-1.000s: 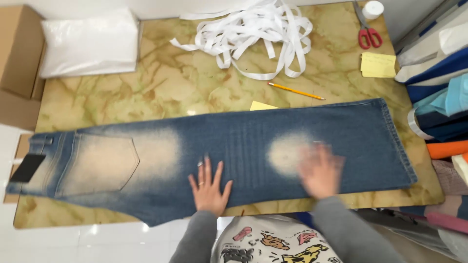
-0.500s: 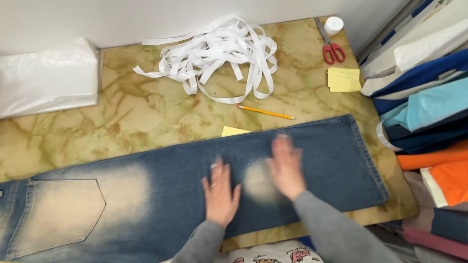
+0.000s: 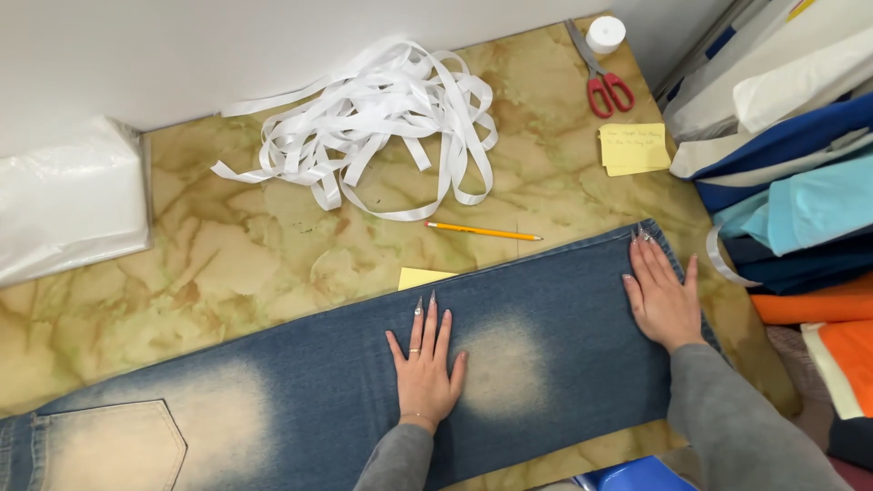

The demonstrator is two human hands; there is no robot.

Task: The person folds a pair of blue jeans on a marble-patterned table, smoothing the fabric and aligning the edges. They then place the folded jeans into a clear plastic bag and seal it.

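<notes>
A pair of faded blue jeans (image 3: 327,400) lies stretched flat across a marbled tan table (image 3: 227,264), running from a back pocket (image 3: 109,445) at the lower left to the leg hem at the right. The person's left hand (image 3: 425,364) rests palm down on the leg near the knee, fingers spread and flat, gripping nothing. The right hand (image 3: 662,295) lies flat as well, pressed on the denim right at the hem end, fingers together and open. Both hands appear to be smoothing the leg flat; the cloth looks nearly free of wrinkles, so this pressing seems well along. Any further stroke would need even pressure toward the hem so the fabric does not bunch. Beyond the jeans lie a yellow pencil (image 3: 482,231), a yellow sticky note (image 3: 424,276) partly tucked under the denim edge, a tangle of white ribbon (image 3: 373,127), red-handled scissors (image 3: 604,77), and a yellow notepad (image 3: 633,148). A white plastic bag (image 3: 68,205) sits at the left, folded fabrics (image 3: 800,182) stack at the right.
</notes>
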